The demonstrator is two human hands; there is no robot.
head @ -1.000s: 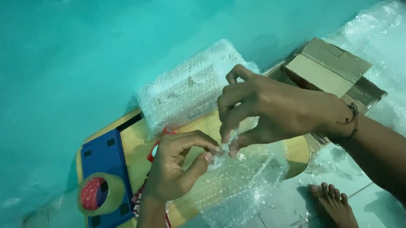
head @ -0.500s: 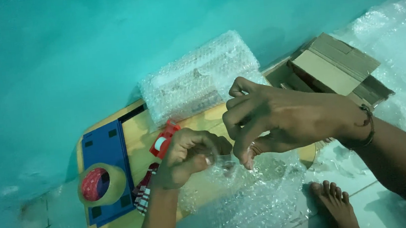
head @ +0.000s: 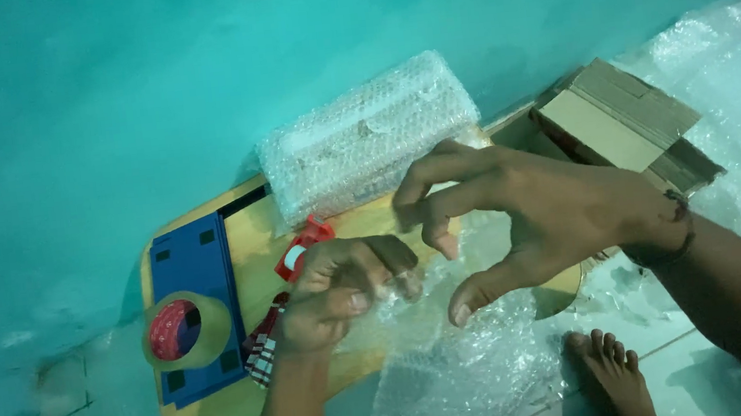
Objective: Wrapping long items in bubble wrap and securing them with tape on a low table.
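My left hand [head: 336, 294] is closed on an edge of a loose sheet of clear bubble wrap [head: 460, 364] that lies over a wooden board [head: 255, 248]. My right hand [head: 527, 214] hovers just right of it with fingers spread and curled, holding nothing. Behind both hands sits a box-shaped parcel wrapped in bubble wrap [head: 367, 135], against the teal wall. A red tape dispenser [head: 301, 247] lies on the board just above my left hand.
A roll of tape [head: 183, 330] rests on a blue plate [head: 189, 273] at the board's left end. Folded cardboard boxes [head: 623, 122] lie at the right, with more bubble wrap [head: 736, 105] beyond. My bare foot [head: 613, 375] is on the tiled floor below.
My right hand has let go of the bubble wrap and opened, lifting slightly. My left hand has curled tighter on the sheet, which has sagged lower.
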